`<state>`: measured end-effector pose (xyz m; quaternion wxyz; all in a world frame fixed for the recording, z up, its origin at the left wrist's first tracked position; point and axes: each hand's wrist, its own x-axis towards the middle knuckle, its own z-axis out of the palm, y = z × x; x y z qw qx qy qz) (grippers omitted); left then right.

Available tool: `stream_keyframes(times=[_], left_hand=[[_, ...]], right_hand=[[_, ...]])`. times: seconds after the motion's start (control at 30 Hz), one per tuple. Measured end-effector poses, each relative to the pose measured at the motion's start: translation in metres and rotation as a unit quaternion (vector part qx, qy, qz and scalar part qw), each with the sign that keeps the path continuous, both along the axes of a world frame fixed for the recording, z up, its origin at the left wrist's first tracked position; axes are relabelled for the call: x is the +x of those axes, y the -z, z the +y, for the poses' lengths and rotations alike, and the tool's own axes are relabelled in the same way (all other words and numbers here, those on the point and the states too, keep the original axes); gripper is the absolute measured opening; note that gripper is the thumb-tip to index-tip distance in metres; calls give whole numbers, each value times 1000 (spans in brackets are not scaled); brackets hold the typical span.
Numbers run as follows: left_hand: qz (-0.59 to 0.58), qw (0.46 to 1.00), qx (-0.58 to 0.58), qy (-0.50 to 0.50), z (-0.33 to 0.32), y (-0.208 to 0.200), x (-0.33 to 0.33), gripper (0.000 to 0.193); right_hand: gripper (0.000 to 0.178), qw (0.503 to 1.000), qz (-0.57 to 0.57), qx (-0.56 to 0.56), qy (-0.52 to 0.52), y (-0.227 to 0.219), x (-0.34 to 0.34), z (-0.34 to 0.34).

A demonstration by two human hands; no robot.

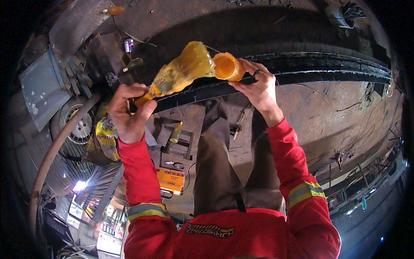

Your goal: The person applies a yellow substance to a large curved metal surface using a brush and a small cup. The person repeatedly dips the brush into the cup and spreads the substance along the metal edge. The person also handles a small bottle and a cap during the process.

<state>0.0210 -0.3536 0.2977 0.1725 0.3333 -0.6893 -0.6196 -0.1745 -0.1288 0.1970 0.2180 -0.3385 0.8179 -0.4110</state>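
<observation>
My left hand (131,110) pinches the narrow orange end of a translucent amber-yellow piece (185,67), crumpled and flaring wide at its far end; its exact kind I cannot make out. Dark smears mark its lower part. In my right hand (261,88) is a small orange cup (227,67), held between thumb and fingers with its round mouth turned left. The cup's rim meets or nearly meets the flared end; whether they touch I cannot tell. Both hands are raised over a long dark steel beam (310,77) that runs off to the right.
Between my legs and the wheel (77,123) lie a yellowish bottle (176,132) and an orange machine (171,180). A yellow-and-black sack (103,138) and thick hose (56,159) are at the left. A container of dark rods (343,16) stands far right.
</observation>
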Motion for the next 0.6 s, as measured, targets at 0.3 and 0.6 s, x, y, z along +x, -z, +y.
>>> stream_keyframes(times=[0.3,0.6], left_hand=[[-131,986,88,54,27,29,25,24],[76,981,79,-159,16,-9,82,35]], right_hand=[[58,993,-77,-43,75,-24,-5,-26],[57,981,-66,-43,178,4,-48,-22]])
